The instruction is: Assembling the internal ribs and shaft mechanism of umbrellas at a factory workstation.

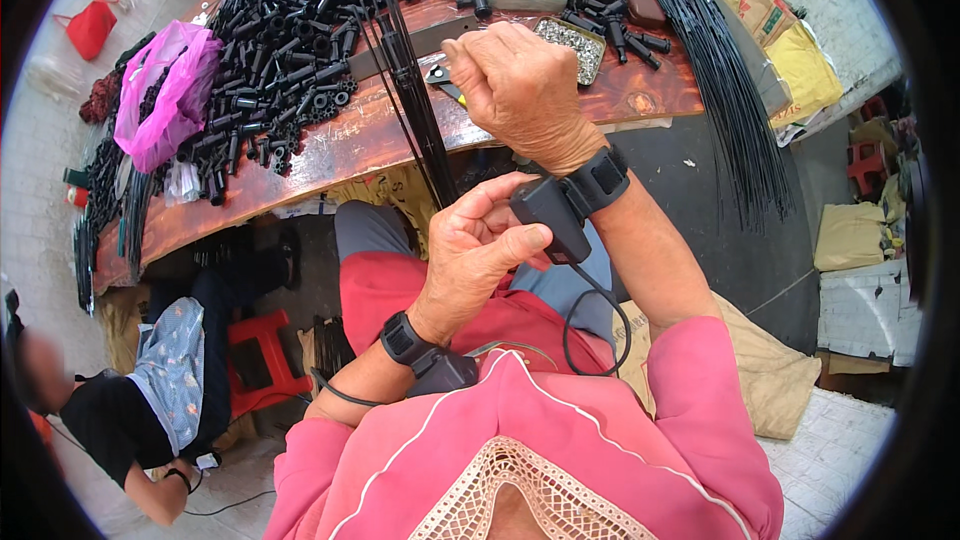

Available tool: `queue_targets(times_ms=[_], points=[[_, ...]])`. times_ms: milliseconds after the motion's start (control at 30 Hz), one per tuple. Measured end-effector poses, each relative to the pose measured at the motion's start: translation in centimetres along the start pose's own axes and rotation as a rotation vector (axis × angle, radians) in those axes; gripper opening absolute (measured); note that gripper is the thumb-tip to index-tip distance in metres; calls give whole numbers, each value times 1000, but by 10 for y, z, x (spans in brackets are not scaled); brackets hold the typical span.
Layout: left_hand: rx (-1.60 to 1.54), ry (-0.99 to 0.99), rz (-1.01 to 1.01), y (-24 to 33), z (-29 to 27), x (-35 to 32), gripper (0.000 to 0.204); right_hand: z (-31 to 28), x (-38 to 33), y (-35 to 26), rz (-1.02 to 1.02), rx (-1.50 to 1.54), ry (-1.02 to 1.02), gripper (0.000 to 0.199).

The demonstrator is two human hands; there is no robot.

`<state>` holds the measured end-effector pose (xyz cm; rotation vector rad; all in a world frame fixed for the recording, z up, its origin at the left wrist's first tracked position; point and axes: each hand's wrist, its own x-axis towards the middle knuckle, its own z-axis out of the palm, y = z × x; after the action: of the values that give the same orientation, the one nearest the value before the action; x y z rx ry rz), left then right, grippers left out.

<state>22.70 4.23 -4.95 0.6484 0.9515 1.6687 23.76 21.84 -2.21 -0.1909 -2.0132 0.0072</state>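
Observation:
My left hand (475,245) has its thumb and fingers closed around a black box (550,220) with a cable, which sits beside the strap (597,180) on my right wrist. My right hand (520,90) is raised over the table edge and curled into a loose fist, with nothing showing from it. Behind that fist lie pliers (440,76) with a yellow-and-black handle and a tin of small metal pieces (572,48). A bundle of thin black rods (415,100) leans over the table edge, left of both hands. Another black strapped device (405,338) is on my left wrist.
Black tubular parts (290,70) are heaped across the wooden table (350,145). Long black rods (715,80) hang off its right side. A pink plastic bag (165,95) lies at the left. Another person (130,420) sits lower left near a red stool (265,365).

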Motion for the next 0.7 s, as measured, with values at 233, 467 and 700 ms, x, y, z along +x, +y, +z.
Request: queue_targets(times_ms=[233, 467, 700], points=[[174, -19, -31, 5, -31, -6, 37, -25, 16, 3, 1241, 1349, -39, 26], [-117, 306, 248, 77, -132, -1, 23, -56, -25, -8, 1182, 1156, -567, 33], [74, 493, 269, 95, -119, 48, 31, -30, -90, -42, 857, 737, -805, 41]])
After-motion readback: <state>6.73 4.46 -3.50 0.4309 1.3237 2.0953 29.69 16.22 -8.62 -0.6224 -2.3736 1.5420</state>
